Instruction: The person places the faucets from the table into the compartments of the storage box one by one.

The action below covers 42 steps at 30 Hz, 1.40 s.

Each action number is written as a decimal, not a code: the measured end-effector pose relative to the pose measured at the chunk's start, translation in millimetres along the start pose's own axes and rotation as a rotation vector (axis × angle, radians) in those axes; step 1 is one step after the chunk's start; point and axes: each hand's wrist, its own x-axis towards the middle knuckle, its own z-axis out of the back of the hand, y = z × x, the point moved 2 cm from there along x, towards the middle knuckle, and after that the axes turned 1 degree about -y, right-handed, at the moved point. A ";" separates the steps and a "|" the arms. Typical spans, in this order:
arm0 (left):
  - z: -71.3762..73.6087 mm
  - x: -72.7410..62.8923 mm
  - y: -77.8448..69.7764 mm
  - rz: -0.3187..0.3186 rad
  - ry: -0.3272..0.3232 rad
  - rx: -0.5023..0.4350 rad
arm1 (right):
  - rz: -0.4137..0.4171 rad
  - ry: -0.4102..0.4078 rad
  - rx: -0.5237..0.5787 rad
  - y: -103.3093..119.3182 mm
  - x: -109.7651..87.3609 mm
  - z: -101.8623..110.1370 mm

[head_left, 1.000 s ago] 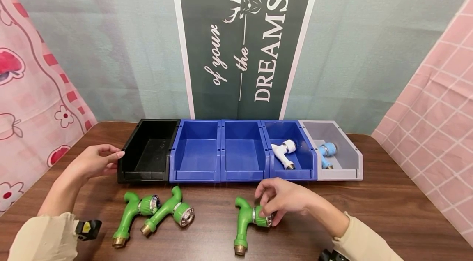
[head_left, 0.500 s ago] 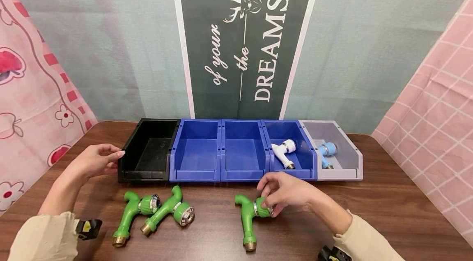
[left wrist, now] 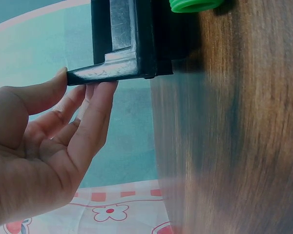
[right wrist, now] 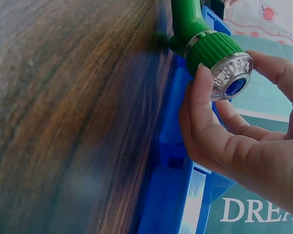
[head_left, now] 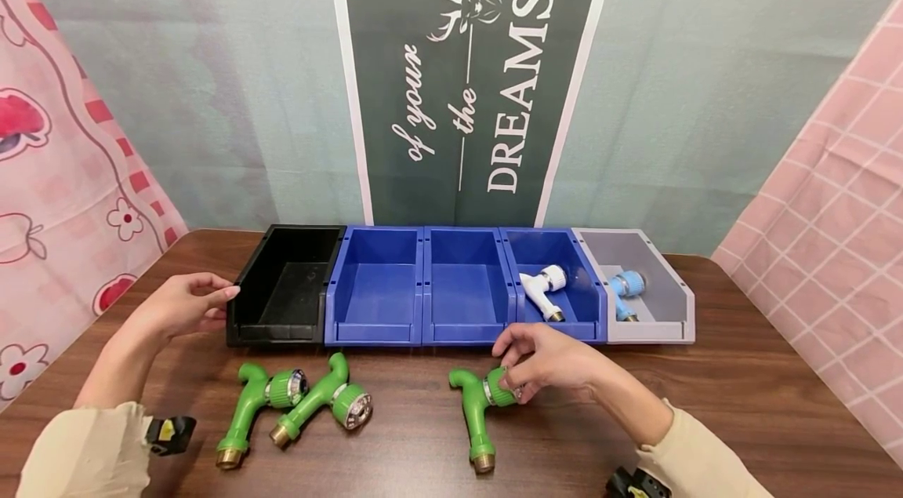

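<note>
My right hand (head_left: 546, 361) pinches the knob of a green faucet (head_left: 476, 412) between thumb and fingers. The right wrist view shows the fingertips around the knob's clear, blue-centred end (right wrist: 233, 75). Whether this faucet touches the table cannot be told. At the left, my left hand (head_left: 176, 306) rests against the black bin (head_left: 275, 335). In the left wrist view its thumb meets the rim and the fairly straight fingers touch the outer wall. Two more green faucets lie before the bins, the left one (head_left: 243, 416) close beside the other (head_left: 310, 404).
Three blue bins stand in a row right of the black one; the rightmost blue bin (head_left: 564, 333) holds a white faucet (head_left: 542, 292). A grey bin (head_left: 649, 333) at the end contains a light-blue faucet (head_left: 624, 290). Curtains hang behind the wooden table (head_left: 395, 451).
The right hand has moved slightly away from me with the green faucet. The faucet's brass end has swung to the right. My left hand keeps its place at the black bin.
</note>
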 end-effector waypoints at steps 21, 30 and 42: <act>-0.4 1.0 -0.2 -0.007 0.004 -0.044 | 0.008 -0.037 -0.017 2.8 -0.2 3.6; -1.1 1.2 1.7 -0.003 0.006 -0.063 | 0.037 -0.039 0.033 6.5 -1.4 6.7; -1.2 0.7 2.1 -0.002 0.004 -0.059 | 0.070 -0.092 0.005 20.5 -5.1 15.4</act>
